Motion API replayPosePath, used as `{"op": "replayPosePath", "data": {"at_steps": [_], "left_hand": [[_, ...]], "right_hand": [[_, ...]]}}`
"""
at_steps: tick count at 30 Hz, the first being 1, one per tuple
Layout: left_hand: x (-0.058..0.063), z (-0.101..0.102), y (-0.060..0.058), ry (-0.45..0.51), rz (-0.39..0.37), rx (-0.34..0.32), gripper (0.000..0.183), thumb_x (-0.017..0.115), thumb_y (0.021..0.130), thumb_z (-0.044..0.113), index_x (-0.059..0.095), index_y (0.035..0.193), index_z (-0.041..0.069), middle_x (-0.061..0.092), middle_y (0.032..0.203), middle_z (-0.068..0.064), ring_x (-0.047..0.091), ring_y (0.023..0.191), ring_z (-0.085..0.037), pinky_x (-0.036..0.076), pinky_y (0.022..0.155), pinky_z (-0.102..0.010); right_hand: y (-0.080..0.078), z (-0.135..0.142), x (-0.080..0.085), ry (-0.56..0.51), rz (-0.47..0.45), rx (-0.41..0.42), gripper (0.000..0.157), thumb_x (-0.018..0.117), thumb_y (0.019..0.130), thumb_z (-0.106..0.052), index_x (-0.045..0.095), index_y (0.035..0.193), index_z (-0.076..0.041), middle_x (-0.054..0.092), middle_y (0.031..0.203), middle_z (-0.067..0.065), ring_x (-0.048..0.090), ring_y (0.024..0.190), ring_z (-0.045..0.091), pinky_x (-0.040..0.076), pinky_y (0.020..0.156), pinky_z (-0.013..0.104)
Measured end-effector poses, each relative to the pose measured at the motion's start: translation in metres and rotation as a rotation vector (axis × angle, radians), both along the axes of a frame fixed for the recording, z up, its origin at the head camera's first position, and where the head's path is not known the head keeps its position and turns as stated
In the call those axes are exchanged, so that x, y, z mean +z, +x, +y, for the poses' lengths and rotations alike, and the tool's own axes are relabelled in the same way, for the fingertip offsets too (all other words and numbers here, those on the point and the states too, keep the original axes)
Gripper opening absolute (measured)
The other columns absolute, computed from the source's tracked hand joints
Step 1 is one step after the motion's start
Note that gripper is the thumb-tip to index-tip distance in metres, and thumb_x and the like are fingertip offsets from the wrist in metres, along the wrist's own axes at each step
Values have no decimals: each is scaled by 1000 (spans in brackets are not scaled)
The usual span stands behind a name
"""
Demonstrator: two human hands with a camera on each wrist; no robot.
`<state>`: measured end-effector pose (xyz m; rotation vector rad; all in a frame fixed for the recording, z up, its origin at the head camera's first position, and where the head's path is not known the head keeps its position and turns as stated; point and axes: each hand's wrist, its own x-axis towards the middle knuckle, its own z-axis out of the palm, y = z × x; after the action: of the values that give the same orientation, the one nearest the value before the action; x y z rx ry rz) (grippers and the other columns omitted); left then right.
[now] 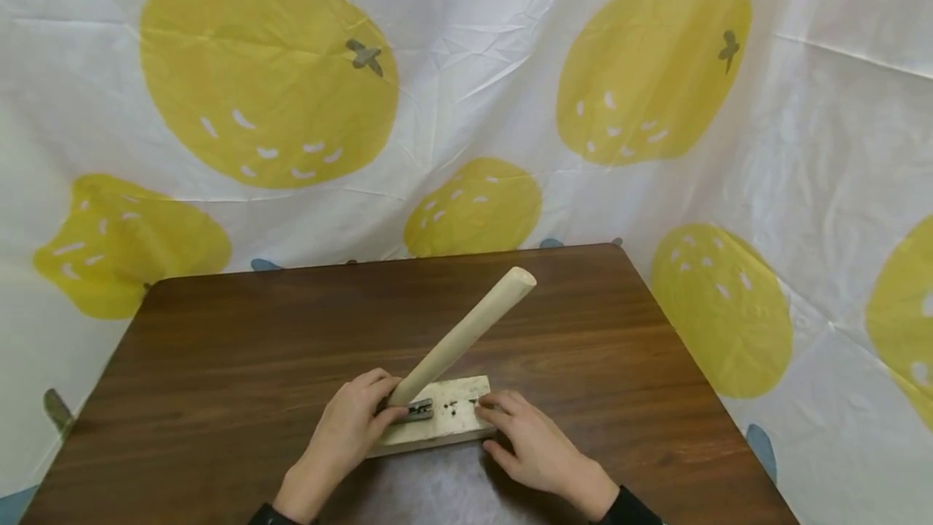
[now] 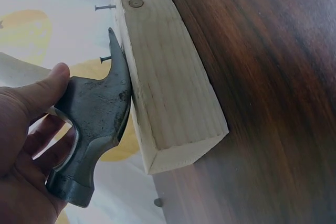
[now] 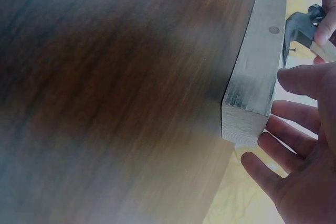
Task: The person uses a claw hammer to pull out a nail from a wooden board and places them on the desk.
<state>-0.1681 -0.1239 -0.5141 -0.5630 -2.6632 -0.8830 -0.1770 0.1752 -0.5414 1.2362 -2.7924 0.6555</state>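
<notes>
A claw hammer (image 2: 97, 103) lies with the curved side of its dark metal head against the top of a pale wooden block (image 2: 163, 66). Its light wooden handle (image 1: 466, 335) slants up and to the right. My left hand (image 1: 350, 420) grips the hammer at its head, thumb by the base of the handle. Thin nails stick out of the block's top, one nail (image 2: 105, 59) close to the claw. At the block's right end is my right hand (image 1: 532, 444), with its fingers (image 3: 296, 135) loosely spread and fingertips right at the edge, holding no tool.
The block rests on a dark brown wooden table (image 1: 291, 330). Behind and beside the table hangs a white cloth (image 1: 466, 104) printed with yellow fruit.
</notes>
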Motion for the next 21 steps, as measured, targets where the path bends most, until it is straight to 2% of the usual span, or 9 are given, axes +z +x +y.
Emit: {"op": "replayPosePath", "data": {"at_steps": [7, 13, 21], "left_hand": [[-2, 3, 0, 39, -1, 5, 31, 91, 74, 9, 76, 100, 11, 66, 92, 8, 62, 76, -9, 52, 65, -31], [-3, 6, 2, 94, -38, 8, 30, 91, 75, 9, 75, 100, 15, 64, 92, 13, 64, 80, -8, 54, 69, -33], [-4, 7, 1, 138, -27, 26, 32, 91, 73, 8, 75, 99, 18, 65, 93, 15, 67, 84, -9, 55, 73, -36]], "right_hand": [[0, 1, -1, 6, -12, -5, 44, 72, 98, -20, 63, 138, -4, 56, 140, 8, 53, 129, 23, 52, 100, 40], [0, 1, -2, 7, 26, -4, 40, 72, 98, -19, 66, 134, -5, 59, 138, 7, 54, 127, 22, 53, 99, 40], [-2, 1, -1, 17, 62, -4, 41, 73, 97, -19, 66, 136, -5, 59, 139, 7, 55, 127, 22, 54, 96, 40]]}}
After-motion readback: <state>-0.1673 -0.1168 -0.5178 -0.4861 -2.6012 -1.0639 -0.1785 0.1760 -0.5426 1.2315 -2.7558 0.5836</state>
